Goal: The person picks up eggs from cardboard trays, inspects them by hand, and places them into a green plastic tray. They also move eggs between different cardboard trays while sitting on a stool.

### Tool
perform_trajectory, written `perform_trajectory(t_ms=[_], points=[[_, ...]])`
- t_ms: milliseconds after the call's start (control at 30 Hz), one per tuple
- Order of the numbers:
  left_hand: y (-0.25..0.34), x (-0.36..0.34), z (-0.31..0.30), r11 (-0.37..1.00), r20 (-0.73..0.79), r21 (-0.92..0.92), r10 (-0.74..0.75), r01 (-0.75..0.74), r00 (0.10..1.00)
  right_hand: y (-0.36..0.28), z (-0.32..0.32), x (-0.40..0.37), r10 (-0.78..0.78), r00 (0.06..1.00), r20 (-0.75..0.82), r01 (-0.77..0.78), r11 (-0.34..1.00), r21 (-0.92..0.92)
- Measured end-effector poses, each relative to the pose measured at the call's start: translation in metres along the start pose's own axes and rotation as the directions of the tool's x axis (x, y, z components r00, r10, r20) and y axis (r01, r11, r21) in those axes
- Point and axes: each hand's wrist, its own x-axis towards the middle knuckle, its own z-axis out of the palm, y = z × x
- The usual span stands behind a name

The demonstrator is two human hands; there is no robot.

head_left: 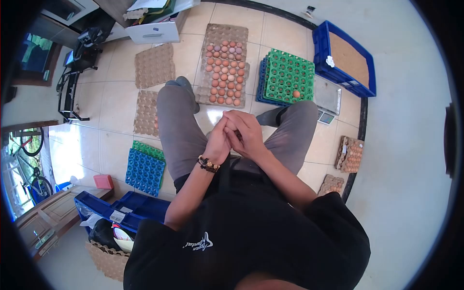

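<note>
Above my lap, my left hand (220, 140) and my right hand (245, 134) are pressed together with their fingers closed. Whatever they hold, if anything, is hidden between the palms. Beyond them on the floor lie cardboard trays (209, 99) with rows of brown eggs (224, 77). To the right of these stands a stack of green plastic trays (278, 63) over blue ones, with a single egg (296, 94) near its front edge. Left of my knee are more cardboard trays (154, 65), one with an egg partly showing at its edge.
A digital scale (328, 99) sits beside the green stack, below a blue crate (369, 79) of brown material. Egg trays (350, 153) stand at right by the wall. Blue and green trays (145, 169) and blue crates (145, 207) are at left.
</note>
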Motion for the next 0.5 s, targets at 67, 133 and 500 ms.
perform_trajectory(t_ms=[67, 133, 500], points=[[-0.001, 0.005, -0.006, 0.998, 0.024, -0.054, 0.012, -0.011, 1.0, 0.01, 0.012, -0.005, 0.004, 0.999, -0.035, -0.002, 0.999, 0.043], [-0.007, 0.009, -0.018, 0.99, 0.123, -0.137, -0.021, 0.038, 0.992, 0.022, 0.019, -0.011, 0.067, 0.994, -0.09, -0.054, 0.989, 0.14], [-0.012, 0.022, -0.015, 0.958, 0.079, -0.257, -0.112, 0.129, 0.991, 0.029, 0.024, -0.01, 0.557, 0.831, 0.009, -0.521, 0.772, 0.365]])
